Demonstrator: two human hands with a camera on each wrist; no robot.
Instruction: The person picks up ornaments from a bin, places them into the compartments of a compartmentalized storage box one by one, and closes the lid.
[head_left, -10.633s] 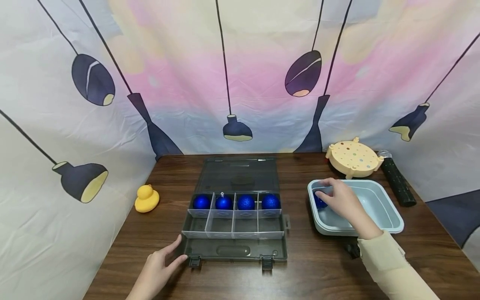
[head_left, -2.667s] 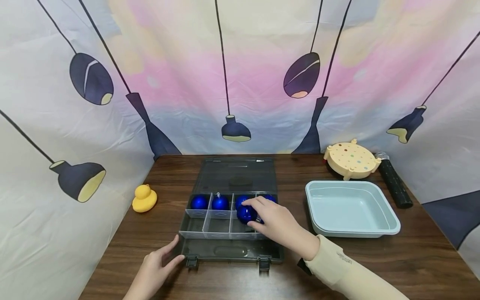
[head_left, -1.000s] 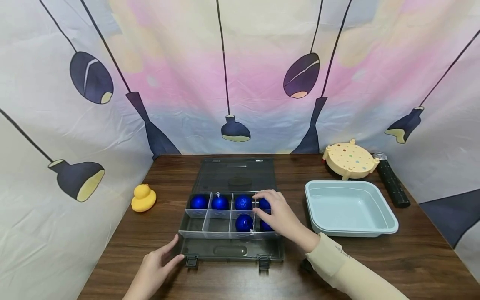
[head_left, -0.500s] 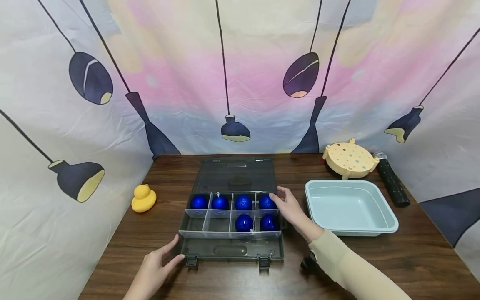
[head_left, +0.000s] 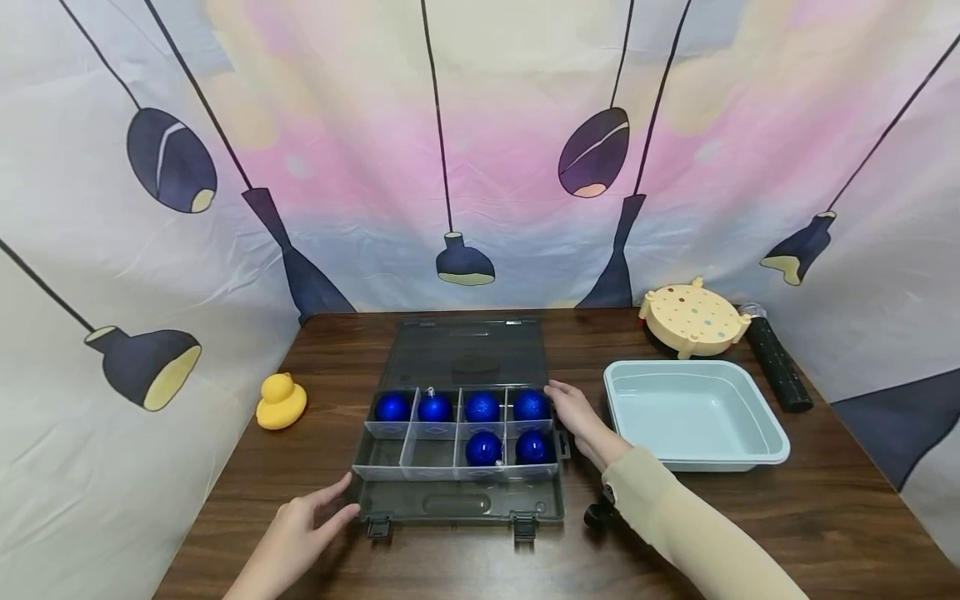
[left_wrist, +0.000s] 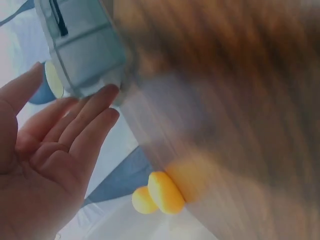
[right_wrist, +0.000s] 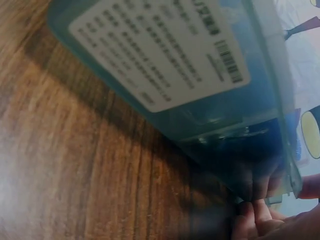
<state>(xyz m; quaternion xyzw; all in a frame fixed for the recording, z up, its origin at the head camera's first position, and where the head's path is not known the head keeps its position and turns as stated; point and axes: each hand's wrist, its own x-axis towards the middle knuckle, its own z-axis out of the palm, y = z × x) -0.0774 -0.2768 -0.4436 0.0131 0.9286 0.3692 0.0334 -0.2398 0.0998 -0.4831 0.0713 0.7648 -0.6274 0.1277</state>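
Note:
A dark translucent organizer box (head_left: 461, 504) lies with its lid (head_left: 465, 350) folded back. Several shiny blue Christmas baubles (head_left: 483, 448) sit one to a compartment: the whole back row is filled, and the front row's two right cells. My left hand (head_left: 296, 529) is at the box's left front corner, thumb and fingers extended; in the left wrist view its fingers (left_wrist: 100, 102) are nearly straight beside the box end. My right hand (head_left: 581, 421) rests against the right side wall, holding no bauble. In the right wrist view its fingers (right_wrist: 250, 217) are partly hidden by the wall.
A pale blue tub (head_left: 701, 462) stands right of the box. Behind it are a cream spotted round object (head_left: 693, 317) and a black microphone (head_left: 776, 358). On the left sits a yellow rubber duck (head_left: 281, 404). A printed curtain (head_left: 465, 150) hangs behind the table.
Earlier, my right hand reached into the tub, then carried baubles to the front row and released them. It has since moved to the box's right side. My left hand has stayed by the box.

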